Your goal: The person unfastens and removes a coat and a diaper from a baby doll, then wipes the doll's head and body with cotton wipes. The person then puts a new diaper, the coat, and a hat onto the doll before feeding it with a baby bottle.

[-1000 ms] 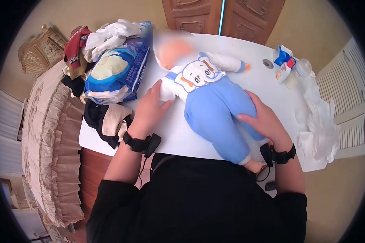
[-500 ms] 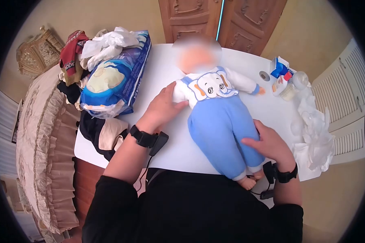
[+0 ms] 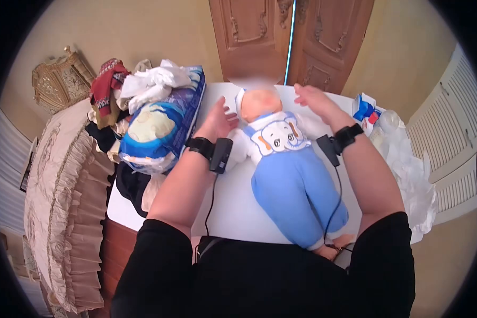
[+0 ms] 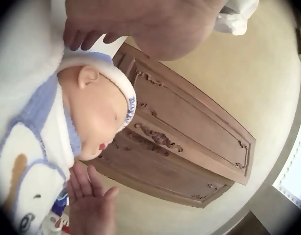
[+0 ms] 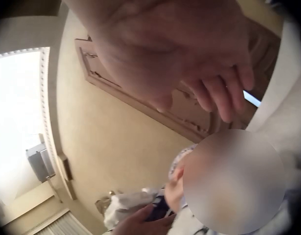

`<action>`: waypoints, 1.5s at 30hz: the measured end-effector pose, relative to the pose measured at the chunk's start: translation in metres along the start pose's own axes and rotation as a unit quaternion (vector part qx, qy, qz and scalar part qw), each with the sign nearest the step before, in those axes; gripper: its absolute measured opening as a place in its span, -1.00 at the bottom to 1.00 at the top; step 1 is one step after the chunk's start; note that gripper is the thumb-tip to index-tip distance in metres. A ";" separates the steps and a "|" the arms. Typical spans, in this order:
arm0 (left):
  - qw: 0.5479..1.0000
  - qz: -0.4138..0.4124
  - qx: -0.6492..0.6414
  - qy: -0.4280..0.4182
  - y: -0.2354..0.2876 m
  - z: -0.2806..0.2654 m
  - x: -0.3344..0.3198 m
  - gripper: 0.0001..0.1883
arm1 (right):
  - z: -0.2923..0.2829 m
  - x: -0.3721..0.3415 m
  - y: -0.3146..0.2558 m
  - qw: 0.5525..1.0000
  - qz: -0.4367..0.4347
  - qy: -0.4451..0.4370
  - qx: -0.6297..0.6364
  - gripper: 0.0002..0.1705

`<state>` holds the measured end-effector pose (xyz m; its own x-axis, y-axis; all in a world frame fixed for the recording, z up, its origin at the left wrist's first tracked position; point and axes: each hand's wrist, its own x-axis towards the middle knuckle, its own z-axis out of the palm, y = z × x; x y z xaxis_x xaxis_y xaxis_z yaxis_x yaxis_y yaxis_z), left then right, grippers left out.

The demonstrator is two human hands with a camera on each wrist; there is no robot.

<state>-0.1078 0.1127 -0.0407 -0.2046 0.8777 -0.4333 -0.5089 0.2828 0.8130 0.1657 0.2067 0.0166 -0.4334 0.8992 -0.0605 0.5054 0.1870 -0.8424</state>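
A baby doll (image 3: 289, 175) in blue trousers and a white top with an elephant on the chest lies on its back on the white table (image 3: 233, 217). Its head (image 4: 96, 107) wears a white and blue cap. My left hand (image 3: 220, 121) is held beside the head, over the doll's arm on the left, its fingers loosely bent and empty. On the other side of the head my right hand (image 3: 318, 102) reaches forward above the other sleeve, fingers extended and holding nothing. Both palms face the head from either side.
A blue diaper pack (image 3: 161, 124) with white cloths (image 3: 156, 82) on top stands at the left. Dark and beige clothes (image 3: 135, 185) lie in front of it. White crumpled plastic (image 3: 408, 164) and small bottles sit at the right edge. A ruffled bed (image 3: 63, 201) is farther left.
Both hands have left the doll's arm and leg and moved forward to either side of its head. The doll lies in much the same place while the head view has shifted.
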 end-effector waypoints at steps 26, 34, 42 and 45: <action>0.989 0.007 0.019 -0.147 -0.003 0.023 0.002 -0.41 | 0.051 0.063 0.026 0.880 0.152 -0.265 0.363 0.02; 0.965 -0.015 0.009 -0.260 0.000 0.008 0.013 -0.44 | 0.052 0.044 0.019 0.886 0.129 -0.252 0.367 -0.01; 0.954 -0.024 0.062 -0.293 0.019 -0.002 -0.005 -0.37 | 0.051 0.034 0.018 0.884 0.050 -0.249 0.393 0.01; 0.949 -0.013 0.051 -0.310 0.022 -0.008 -0.012 -0.34 | 0.050 0.024 0.009 0.871 0.017 -0.256 0.419 0.04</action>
<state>-0.1231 0.1052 -0.0201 0.3545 0.9199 -0.1677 -0.4163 0.3158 0.8526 0.1224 0.2101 -0.0192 -0.8125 0.5649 -0.1442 -0.1039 -0.3837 -0.9176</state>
